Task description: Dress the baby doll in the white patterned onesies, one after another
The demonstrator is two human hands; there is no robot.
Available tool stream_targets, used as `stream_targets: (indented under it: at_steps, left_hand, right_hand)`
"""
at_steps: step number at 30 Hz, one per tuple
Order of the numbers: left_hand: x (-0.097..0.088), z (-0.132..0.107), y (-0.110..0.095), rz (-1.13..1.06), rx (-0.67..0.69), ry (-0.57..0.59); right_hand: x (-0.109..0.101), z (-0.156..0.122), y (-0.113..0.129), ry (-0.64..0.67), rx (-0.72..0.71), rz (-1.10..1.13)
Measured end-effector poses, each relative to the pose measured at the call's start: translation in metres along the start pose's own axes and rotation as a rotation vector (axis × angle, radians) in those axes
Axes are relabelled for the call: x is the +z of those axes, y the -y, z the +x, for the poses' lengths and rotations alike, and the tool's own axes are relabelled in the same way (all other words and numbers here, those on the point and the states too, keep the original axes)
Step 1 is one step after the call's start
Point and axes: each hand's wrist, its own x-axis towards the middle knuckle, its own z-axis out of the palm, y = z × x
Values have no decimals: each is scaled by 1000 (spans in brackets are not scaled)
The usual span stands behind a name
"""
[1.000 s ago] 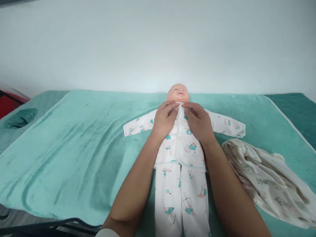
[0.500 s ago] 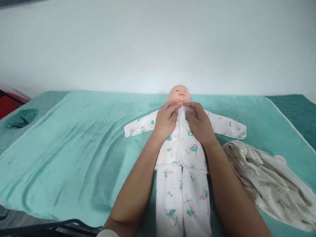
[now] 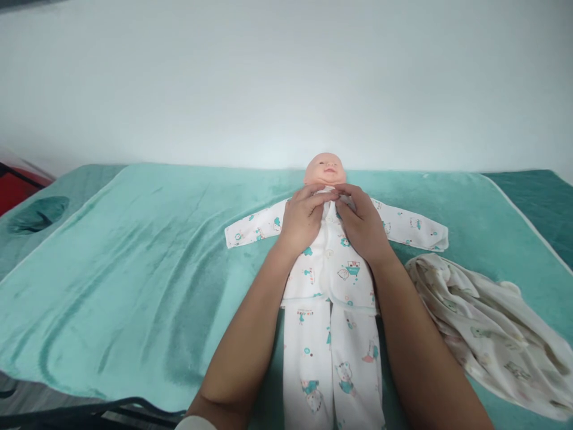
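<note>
Fingers [image 3: 352, 190] of left hand [image 3: 303, 218] and right hand [image 3: 364, 223] are resting half-curled on the jacket [image 3: 329, 272]; whether they are pinching its far collar, I cannot tell.

Your left hand [image 3: 305, 218], right hand [image 3: 363, 224]: bare. Forearms [image 3: 244, 334]: bare. Pale, rounded edge [image 3: 195, 423], apparently sleeve, near left.

Bald doll [image 3: 325, 169] face-up, printed white jacket [image 3: 326, 266]
</note>
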Motion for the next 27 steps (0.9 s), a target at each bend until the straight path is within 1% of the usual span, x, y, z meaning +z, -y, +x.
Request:
stream_targets:
  at_steps: [5,9,11,13,17,20,23,27]
  left_hand:
    - [1,1,-1,-78,29,-52]
    - [2,1,-1,-93,28,-83]
    - [2,-3,-2,-98,10,-110]
    - [1,-13,-5,-99,-11,-132]
    - [-3,-41,-10,-83,21,-107]
    - [-6,-57,-9,-64,52,-86]
    - [-7,-59,-6,-67,58,-76]
    - [-10,-49,-2,-110,67,-48]
  right_hand:
    - [1,0,-2,-60,-5,20]
    - [1,1,-3,-98,-1,24]
    - [1,-2,-1,-113,-34,13]
    - [0,-9,1,-118,-63,7]
    - [-3,-32,4,-98,-48,45]
    - [-6,-47,2,-66,-112,96]
    - [-8,-52,2,-45,-203,113]
    - [-7,-49,6,-47,-203,96]
